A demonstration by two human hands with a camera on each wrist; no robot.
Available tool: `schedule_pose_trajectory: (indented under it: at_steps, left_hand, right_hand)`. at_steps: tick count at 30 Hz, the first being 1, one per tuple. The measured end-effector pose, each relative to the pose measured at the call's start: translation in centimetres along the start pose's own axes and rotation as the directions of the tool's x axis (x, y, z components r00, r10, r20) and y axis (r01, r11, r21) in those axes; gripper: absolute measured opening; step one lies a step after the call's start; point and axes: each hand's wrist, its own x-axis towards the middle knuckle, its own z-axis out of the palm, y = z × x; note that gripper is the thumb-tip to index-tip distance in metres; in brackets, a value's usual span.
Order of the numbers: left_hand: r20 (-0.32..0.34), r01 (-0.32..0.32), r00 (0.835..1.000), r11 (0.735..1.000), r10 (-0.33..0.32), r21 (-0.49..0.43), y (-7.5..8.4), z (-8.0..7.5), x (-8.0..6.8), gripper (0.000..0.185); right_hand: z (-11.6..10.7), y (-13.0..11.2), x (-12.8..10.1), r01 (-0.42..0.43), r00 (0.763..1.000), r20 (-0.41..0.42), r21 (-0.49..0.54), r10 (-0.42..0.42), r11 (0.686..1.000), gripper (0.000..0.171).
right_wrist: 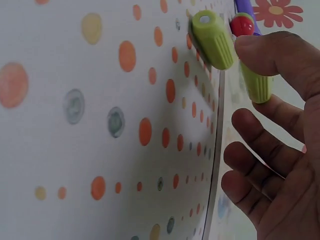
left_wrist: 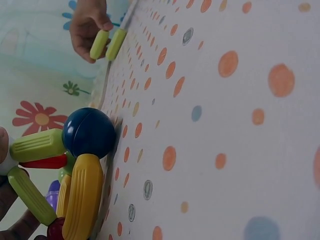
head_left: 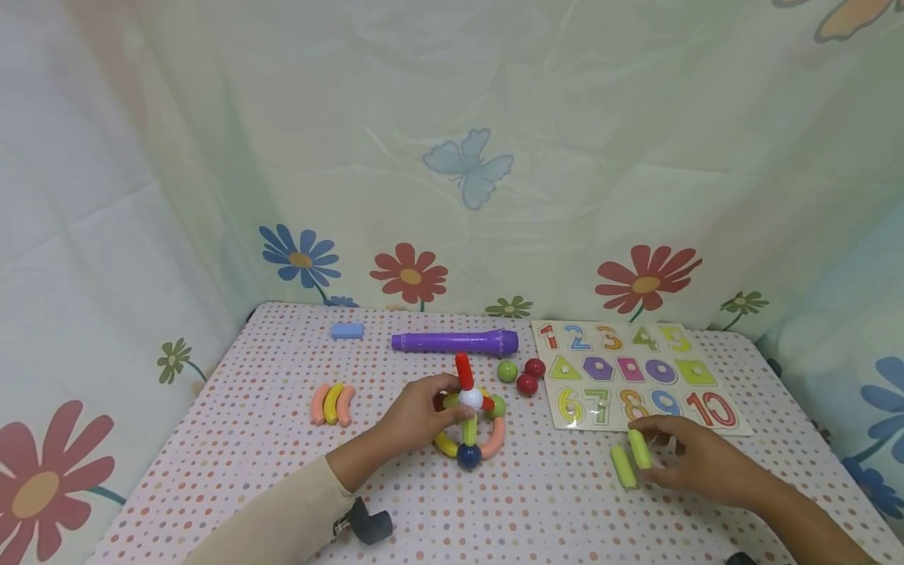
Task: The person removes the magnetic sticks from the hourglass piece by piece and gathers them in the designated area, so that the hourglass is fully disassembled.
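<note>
My left hand [head_left: 421,413] holds a ball-and-stick model at its white ball [head_left: 470,399]. A red stick [head_left: 463,371] points up from that ball, and a green stick [head_left: 470,430] runs down to a dark blue ball [head_left: 469,456]. Curved yellow [left_wrist: 84,197] and pink [head_left: 496,439] sticks form part of the model's base. Between thumb and index finger, my right hand [head_left: 695,461] pinches a light green stick [head_left: 639,449]. A second green stick [head_left: 624,467] lies on the table beside it. In the right wrist view the other fingers are loosely bent.
Behind the model lie a purple microphone-like toy [head_left: 455,342], a green ball [head_left: 507,370] and red balls [head_left: 526,384]. A number puzzle board [head_left: 565,420] lies at the right. Curved pink and yellow sticks [head_left: 331,404] and a blue block [head_left: 348,331] are at the left.
</note>
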Motion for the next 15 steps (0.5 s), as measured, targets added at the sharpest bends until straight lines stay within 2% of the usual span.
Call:
schedule_pose_trajectory:
  at_steps: [5,10,15]
  left_hand:
    - [0.004,0.011,1.000,1.000,-0.011,0.006,0.1,0.0,0.0,0.041]
    - [0.004,0.015,1.000,1.000,-0.015,0.004,0.1,0.0,0.0,0.042]
    - [0.005,0.005,1.000,1.000,-0.005,0.006,0.0,-0.1,0.0,0.043]
  right_hand:
    - [0.4,0.7,0.1,0.055,0.998,0.042,-0.002,-0.055,0.998,0.068]
    - [1.0,1.3,0.0,0.115,0.993,0.026,-0.078,-0.113,0.990,0.066]
    - [1.5,1.4,-0.1,0.090,0.996,0.010,-0.098,-0.089,0.991,0.067]
